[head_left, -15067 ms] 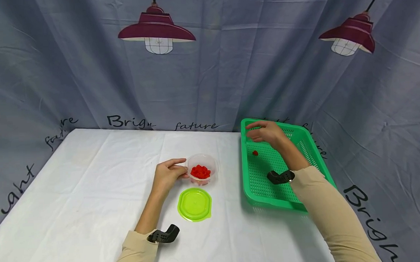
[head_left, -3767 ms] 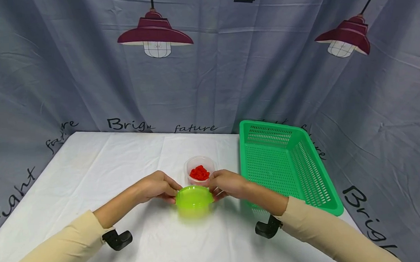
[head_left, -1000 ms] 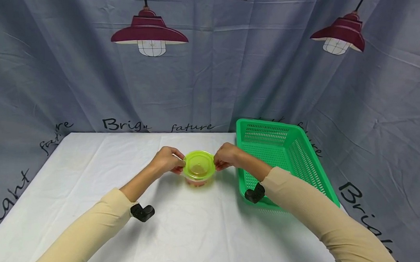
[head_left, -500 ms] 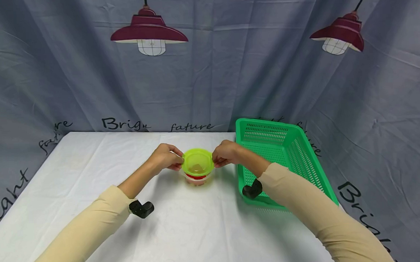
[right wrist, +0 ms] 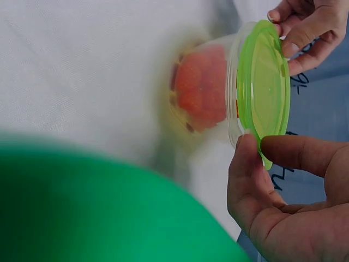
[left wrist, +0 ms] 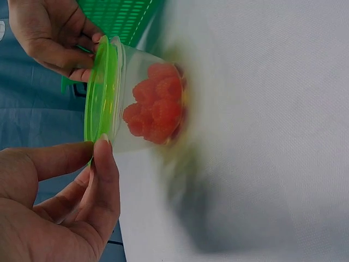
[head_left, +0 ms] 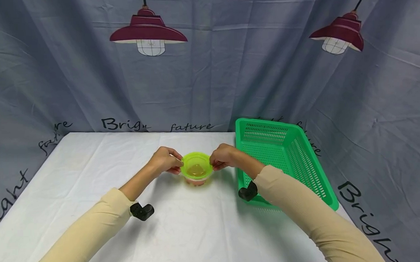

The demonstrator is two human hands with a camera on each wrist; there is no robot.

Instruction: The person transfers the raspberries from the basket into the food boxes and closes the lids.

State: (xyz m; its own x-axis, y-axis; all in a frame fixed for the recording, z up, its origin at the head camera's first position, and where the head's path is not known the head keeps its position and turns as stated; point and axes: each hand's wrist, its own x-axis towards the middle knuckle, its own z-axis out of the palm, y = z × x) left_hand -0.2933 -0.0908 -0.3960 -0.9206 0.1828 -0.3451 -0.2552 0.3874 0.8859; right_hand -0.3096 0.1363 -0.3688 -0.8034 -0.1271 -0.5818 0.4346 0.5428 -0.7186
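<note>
A clear round plastic container (left wrist: 133, 82) stands on the white table with several red raspberries (left wrist: 158, 103) inside. Its lime-green lid (head_left: 196, 164) lies over the rim, with the rim of the container close behind it in both wrist views. My left hand (head_left: 165, 160) pinches the left edge of the lid between thumb and fingers. On the opposite edge, my right hand (head_left: 224, 157) pinches the lid, close to its small tab in the right wrist view. Through the tinted lid the fruit is only dimly seen from above.
A green perforated basket (head_left: 284, 143) stands to the right, partly under my right forearm; its blurred rim (right wrist: 109, 202) fills the lower left of the right wrist view. White cloth (head_left: 186, 233) covers the table, and a grey printed curtain (head_left: 207, 76) hangs behind it.
Earlier the lid lay on the table and a raspberry was in the basket. Both hands then brought the lid over the container; since half a second ago it has come down onto the rim.
</note>
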